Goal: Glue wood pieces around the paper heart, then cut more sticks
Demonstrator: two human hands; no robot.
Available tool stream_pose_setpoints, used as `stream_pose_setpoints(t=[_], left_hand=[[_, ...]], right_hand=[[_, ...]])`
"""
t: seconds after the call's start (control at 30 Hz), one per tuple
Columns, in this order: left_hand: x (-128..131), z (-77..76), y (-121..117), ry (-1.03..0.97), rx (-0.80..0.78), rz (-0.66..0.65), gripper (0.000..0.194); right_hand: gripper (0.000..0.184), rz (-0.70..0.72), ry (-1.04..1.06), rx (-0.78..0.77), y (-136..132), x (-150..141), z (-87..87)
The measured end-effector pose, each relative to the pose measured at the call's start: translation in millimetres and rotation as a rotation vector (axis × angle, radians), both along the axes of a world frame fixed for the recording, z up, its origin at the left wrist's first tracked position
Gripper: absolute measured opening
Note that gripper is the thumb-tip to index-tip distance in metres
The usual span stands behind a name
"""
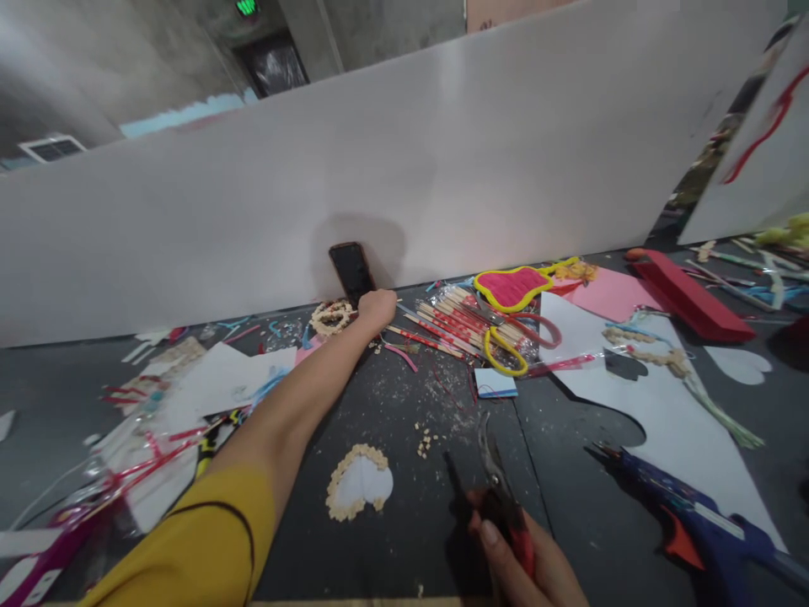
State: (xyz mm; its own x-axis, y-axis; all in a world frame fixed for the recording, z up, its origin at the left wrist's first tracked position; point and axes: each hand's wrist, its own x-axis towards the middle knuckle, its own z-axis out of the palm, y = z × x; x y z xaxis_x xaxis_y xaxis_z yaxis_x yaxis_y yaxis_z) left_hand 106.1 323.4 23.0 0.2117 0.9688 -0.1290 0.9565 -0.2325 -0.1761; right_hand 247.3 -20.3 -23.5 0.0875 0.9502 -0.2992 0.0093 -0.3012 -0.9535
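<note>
Mustard-yellow left sleeve (202,556), thin dark curved stripe (221,506) near its edge, bare forearm (316,388), bare left grip (377,309)

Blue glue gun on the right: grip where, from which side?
Probably the handle, behind the red trigger, coming from the near side. The blue glue gun lies with its tip pointing away and leftward, while the handle extends toward the viewer.

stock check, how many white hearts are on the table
2: a beige-edged heart left of the right hand, and a plain heart near the red block. Others may be hidden.
</note>
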Motion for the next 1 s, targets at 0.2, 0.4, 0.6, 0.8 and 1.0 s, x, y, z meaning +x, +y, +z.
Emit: stream_pose_setpoints(t=[0.2,0.4,0.6,0.8,1.0], left_hand=[[-7.6,16.7,-82.6,-0.096,-0.022,-0.160,0.031],[-18.5,4.8,-178.7,-0.188,-0.146,-0.291,0.026],[-21.1,-0.2,-201.2,-0.304,-0.169,-0.271,0.018],[-45.9,14.4,-215.2,-0.485,-0.151,-0.248,0.016],[-87.1,18.7,-256.9,-0.772,-0.142,-0.170,0.036]], right_hand=[[0.052,-0.001,0.041,-0.068,-4.0,-0.3,-6.2],[0.045,-0.027,-0.075,0.068,-2.4,1.9,2.1],[0.043,-0.090,-0.129,0.130,-0.3,-0.1,4.9],[0.038,-0.103,-0.151,0.147,-10.3,-4.0,23.1],[0.040,-0.071,-0.312,0.114,-19.1,-0.8,39.8]])
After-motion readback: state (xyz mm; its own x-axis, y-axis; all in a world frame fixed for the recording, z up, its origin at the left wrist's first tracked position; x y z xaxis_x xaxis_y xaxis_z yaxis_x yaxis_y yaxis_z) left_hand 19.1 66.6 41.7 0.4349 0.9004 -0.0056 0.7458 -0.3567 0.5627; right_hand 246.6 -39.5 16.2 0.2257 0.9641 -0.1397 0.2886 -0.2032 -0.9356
